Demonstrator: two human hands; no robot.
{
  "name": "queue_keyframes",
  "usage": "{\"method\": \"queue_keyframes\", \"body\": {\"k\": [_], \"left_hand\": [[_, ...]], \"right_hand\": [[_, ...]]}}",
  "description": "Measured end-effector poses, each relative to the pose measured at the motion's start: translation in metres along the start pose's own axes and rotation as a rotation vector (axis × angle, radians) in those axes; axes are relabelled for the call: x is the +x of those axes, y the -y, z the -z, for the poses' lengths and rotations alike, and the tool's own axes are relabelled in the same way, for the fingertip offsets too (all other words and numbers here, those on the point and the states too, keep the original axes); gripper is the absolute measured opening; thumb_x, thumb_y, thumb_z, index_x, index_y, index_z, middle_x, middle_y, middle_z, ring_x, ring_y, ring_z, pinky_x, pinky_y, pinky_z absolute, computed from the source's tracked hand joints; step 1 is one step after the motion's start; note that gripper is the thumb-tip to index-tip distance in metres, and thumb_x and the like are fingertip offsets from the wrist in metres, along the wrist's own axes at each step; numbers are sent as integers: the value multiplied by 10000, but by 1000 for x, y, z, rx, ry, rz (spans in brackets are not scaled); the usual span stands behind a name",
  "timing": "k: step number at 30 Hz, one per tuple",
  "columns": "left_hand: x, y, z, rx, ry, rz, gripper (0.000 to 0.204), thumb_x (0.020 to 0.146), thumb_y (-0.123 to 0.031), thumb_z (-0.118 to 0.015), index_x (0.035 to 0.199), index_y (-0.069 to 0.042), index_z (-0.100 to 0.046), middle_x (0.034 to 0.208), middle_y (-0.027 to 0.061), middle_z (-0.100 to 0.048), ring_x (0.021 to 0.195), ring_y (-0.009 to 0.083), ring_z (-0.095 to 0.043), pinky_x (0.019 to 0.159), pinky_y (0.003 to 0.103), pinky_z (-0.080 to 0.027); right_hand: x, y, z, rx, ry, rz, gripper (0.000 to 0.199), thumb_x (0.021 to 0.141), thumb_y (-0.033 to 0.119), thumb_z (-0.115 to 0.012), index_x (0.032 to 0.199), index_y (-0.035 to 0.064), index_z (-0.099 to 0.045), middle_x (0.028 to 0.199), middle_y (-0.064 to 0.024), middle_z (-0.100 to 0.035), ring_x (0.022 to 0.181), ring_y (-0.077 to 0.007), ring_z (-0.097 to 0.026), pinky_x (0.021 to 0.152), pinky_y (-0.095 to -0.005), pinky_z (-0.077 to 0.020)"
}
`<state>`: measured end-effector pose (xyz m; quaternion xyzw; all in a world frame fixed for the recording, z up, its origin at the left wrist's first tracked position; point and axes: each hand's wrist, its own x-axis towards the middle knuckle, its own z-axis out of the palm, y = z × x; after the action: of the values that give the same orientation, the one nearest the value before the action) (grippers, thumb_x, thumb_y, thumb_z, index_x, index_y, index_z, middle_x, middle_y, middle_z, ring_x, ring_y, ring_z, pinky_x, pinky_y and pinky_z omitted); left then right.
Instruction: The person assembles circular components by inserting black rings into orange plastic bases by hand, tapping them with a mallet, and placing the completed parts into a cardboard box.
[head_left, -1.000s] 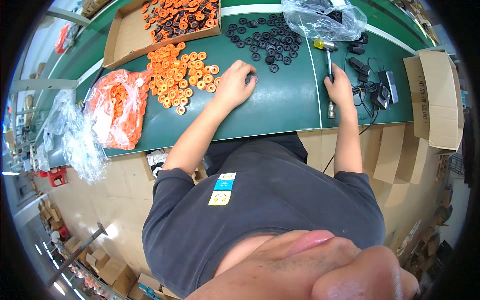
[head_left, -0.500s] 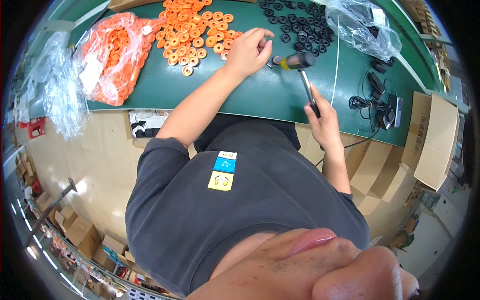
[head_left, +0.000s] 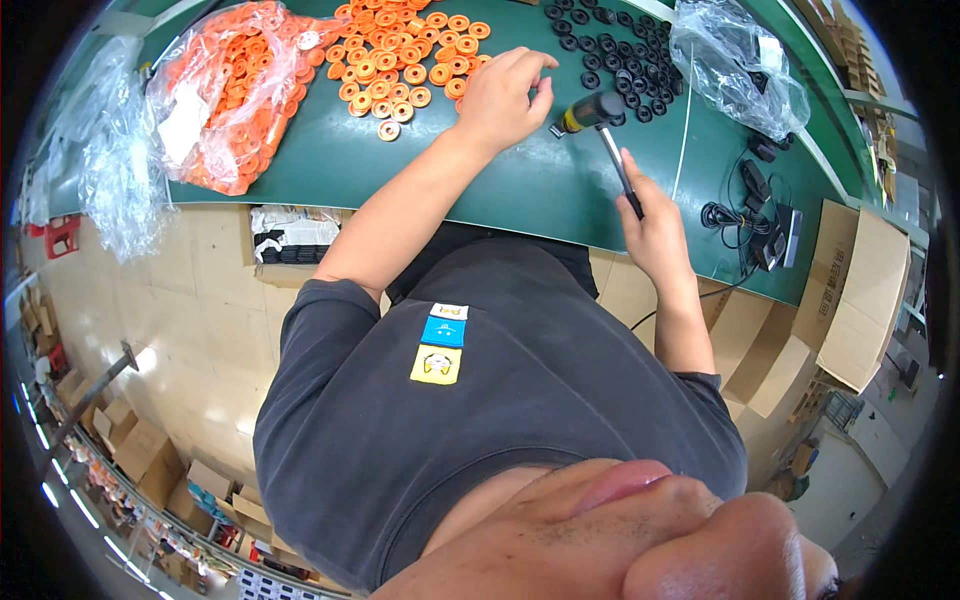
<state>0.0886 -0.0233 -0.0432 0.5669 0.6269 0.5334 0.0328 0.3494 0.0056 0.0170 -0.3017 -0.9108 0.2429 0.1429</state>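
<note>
My right hand (head_left: 655, 222) is wrapped round the handle of a mallet (head_left: 618, 160). The mallet's head (head_left: 592, 110) is black with a yellowish end, and that end is down at a small dark piece (head_left: 557, 131) on the green tabletop. Most of this piece is hidden under the head, and I cannot tell whether they touch. My left hand (head_left: 503, 100) hovers just to the left, index finger stretched out and thumb apart, with the other fingers loosely curled. Nothing shows in it. Behind it lie loose orange wheels (head_left: 412, 74); black wheels (head_left: 630, 82) are spread beyond the mallet.
A clear bag of orange wheels (head_left: 235, 100) and crumpled plastic film (head_left: 125, 190) lie at the left of the green table (head_left: 400, 180). At the right are another plastic bag (head_left: 735, 70), coiled black cables with adapters (head_left: 735, 216), and an open cardboard box (head_left: 868, 295) beside the table edge.
The mallet's yellowish end has come over the small piece; a reddish ring seen beside it before is now covered. My left hand keeps nearly the same pose. The whole view has shifted slightly.
</note>
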Motion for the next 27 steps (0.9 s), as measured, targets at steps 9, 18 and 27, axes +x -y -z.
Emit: {"method": "queue_keyframes", "body": {"k": [9, 18, 27], "left_hand": [[-13, -7, -12, 77, 376, -236, 274, 757, -161, -731, 993, -49, -649, 907, 92, -567, 846, 294, -603, 754, 411, -497], [-1, -7, -14, 135, 455, -193, 214, 803, -136, -696, 996, -53, -656, 910, 101, -579, 868, 299, -612, 774, 417, -508], [81, -28, 65, -250, -65, 118, 307, 881, -164, -720, 1148, -28, -653, 1238, 166, -565, 961, 281, -652, 885, 376, -543]], "right_hand": [[-14, -43, 12, 868, -357, -530, 600, 953, 23, -579, 1496, -33, -330, 901, -33, -586, 599, -71, -513, 475, -212, -426], [-22, -126, 24, -128, -300, -341, 507, 896, -33, -571, 1391, 73, -540, 1027, -93, -634, 844, -147, -603, 724, -285, -507], [25, -78, 16, 210, -268, -37, 219, 781, -59, -597, 951, 27, -704, 941, -122, -688, 837, -225, -671, 773, -318, -528]]}}
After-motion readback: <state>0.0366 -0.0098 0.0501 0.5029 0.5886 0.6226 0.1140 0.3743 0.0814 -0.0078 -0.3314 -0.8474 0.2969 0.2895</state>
